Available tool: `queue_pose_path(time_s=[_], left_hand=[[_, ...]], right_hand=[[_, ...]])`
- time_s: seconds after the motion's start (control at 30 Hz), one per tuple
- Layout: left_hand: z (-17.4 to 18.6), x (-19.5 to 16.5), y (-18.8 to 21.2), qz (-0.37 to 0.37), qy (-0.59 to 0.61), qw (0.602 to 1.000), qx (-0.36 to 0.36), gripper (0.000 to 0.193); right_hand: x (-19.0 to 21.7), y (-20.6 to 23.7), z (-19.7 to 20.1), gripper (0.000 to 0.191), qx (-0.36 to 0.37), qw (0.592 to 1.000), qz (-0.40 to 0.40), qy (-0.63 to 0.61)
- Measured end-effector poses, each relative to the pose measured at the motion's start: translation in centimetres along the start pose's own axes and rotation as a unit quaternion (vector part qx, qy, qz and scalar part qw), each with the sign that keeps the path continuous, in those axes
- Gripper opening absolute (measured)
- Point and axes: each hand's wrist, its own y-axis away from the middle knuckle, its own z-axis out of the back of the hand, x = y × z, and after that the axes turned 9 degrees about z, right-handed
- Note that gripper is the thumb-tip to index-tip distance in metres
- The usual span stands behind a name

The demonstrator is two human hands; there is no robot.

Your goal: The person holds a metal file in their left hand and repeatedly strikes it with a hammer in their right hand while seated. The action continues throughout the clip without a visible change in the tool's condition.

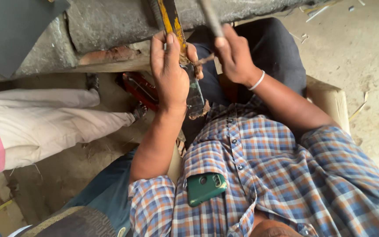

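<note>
Two hands: left hand (169, 72) gripping yellow-black strip (175, 27), right hand (234, 55) thin rod (211, 17).

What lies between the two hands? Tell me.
In the head view, the yellow-and-dark flat bar stands between the left hand and right hand; the left grips it.

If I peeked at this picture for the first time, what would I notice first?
Probably the two hands in the middle at the top: the left hand grips a long flat tool with a yellow stripe, and the right hand holds a thin rod beside it. Next comes the checked shirt filling the lower right, with a green phone poking out of its pocket. At the left edge, another person's pale trouser legs stretch across the dirt floor.
</note>
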Motion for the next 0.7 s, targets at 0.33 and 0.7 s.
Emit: queue_pose_path(time_s=[0.33,0.7], left_hand=[[0.7,-0.4,-0.2,0.013,0.017,1.0,0.01,0.022],[1.1,-0.3,-0.4,0.01,0.047,0.999,0.016,0.022]], right_hand=[[0.8,-1.8,1.5,0.021,0.028,1.0,-0.006,0.006],[3.2,-3.0,1.2,0.026,0.044,0.998,0.026,0.035]])
